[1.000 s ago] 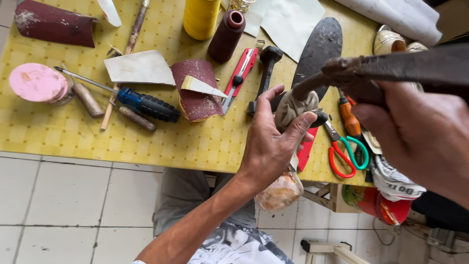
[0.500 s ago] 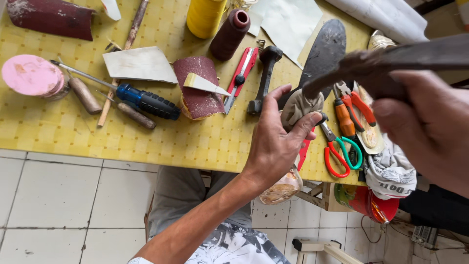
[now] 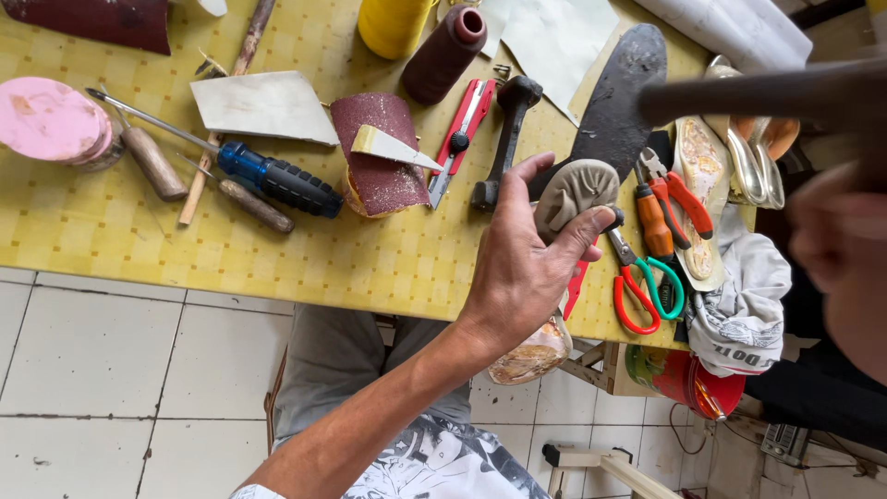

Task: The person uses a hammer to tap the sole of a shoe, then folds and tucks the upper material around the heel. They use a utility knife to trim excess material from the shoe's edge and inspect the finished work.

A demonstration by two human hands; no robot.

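My left hand (image 3: 527,268) reaches up from the bottom middle and grips a grey-tan padded shoe part (image 3: 573,189), held just above the yellow table (image 3: 277,249). My right hand (image 3: 845,249) is blurred at the right edge, close to the camera. It is closed around a long dark tool handle (image 3: 758,92) that runs across the upper right, above the shoe part. A black sole (image 3: 619,102) lies on the table behind my left hand.
On the table lie a dark hammer (image 3: 504,148), a red box cutter (image 3: 462,139), maroon sandpaper (image 3: 379,152), a blue screwdriver (image 3: 277,180), red and green scissors (image 3: 647,291), orange pliers (image 3: 679,199) and a white cloth (image 3: 748,305). A red bucket (image 3: 688,379) stands below.
My right hand has moved up and to the right with the dark tool, away from the shoe part. My left hand keeps its grip in about the same place.
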